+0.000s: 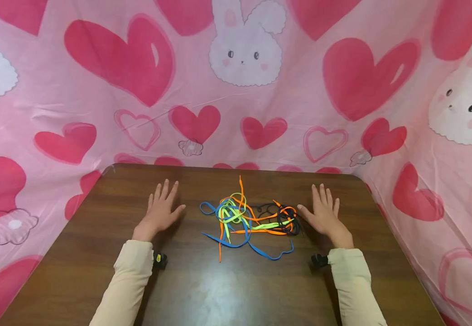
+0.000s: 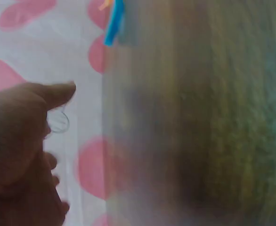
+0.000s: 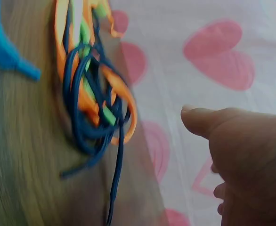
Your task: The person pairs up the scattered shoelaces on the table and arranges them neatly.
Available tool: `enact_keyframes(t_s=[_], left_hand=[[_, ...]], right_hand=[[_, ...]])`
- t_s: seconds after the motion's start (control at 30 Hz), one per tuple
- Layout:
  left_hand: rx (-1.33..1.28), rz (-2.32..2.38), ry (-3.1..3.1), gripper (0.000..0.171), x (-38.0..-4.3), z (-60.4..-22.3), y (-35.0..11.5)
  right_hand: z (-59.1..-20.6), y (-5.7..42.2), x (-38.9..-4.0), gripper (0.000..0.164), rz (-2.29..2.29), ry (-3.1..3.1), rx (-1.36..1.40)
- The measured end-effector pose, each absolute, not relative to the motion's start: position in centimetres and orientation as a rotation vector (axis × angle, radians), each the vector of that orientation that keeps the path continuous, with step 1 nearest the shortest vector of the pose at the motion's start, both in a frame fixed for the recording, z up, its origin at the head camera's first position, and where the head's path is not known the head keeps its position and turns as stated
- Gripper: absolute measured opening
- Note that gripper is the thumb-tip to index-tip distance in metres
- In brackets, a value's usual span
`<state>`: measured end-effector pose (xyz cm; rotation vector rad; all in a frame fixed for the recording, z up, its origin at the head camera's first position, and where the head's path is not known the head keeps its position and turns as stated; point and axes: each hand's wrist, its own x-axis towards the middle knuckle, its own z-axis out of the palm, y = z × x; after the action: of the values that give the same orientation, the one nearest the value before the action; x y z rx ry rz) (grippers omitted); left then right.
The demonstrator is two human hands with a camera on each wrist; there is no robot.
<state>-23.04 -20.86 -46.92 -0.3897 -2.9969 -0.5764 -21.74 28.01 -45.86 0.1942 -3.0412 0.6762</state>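
Tangled shoelaces lie in a loose heap mid-table: a blue lace (image 1: 240, 245), a yellow-green lace (image 1: 228, 209), an orange lace (image 1: 241, 185) and a black lace (image 1: 295, 225). To the left of the heap, my left hand (image 1: 161, 212) is spread with straight fingers, holding nothing. On the other side my right hand (image 1: 325, 215) is likewise spread, its thumb close to the black lace. In the right wrist view the black lace (image 3: 77, 99) loops around orange and green strands. The left wrist view is blurred and shows a blue lace end (image 2: 113, 28) past my thumb.
The brown wooden table (image 1: 228, 290) has rounded far corners. A pink cloth (image 1: 236, 99) with hearts and rabbits hangs behind it and along both sides. Black straps with small devices sit at the left wrist (image 1: 160, 260) and right wrist (image 1: 319, 261).
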Motion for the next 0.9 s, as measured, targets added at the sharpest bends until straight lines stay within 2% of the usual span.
enact_keyframes(t_s=[0.17,0.33,0.53,0.73,0.9], left_hand=[[-0.608,-0.713,-2.882,0.047,-23.2,-45.4,-19.2],[-0.692,-0.845,-2.826,0.030,-22.9,-43.2,-16.6],[-0.822,-0.902,-2.791,0.023,-22.7,-42.8,-12.6],[-0.936,-0.912,-2.836,0.024,-22.8,-44.3,-9.4],[-0.929,-0.959,-2.849,0.026,-23.0,-45.1,-7.7]], right_hand=[[-44.7,26.1,-21.5,0.079,0.763,-2.876,0.429],[-44.1,22.9,-21.3,0.060,0.869,-2.853,0.625],[-45.7,19.4,-21.2,0.043,0.961,-2.961,0.645],[-47.3,17.1,-21.3,0.034,0.965,-3.013,0.647],[-47.6,16.2,-21.5,0.022,0.941,-3.023,0.658]])
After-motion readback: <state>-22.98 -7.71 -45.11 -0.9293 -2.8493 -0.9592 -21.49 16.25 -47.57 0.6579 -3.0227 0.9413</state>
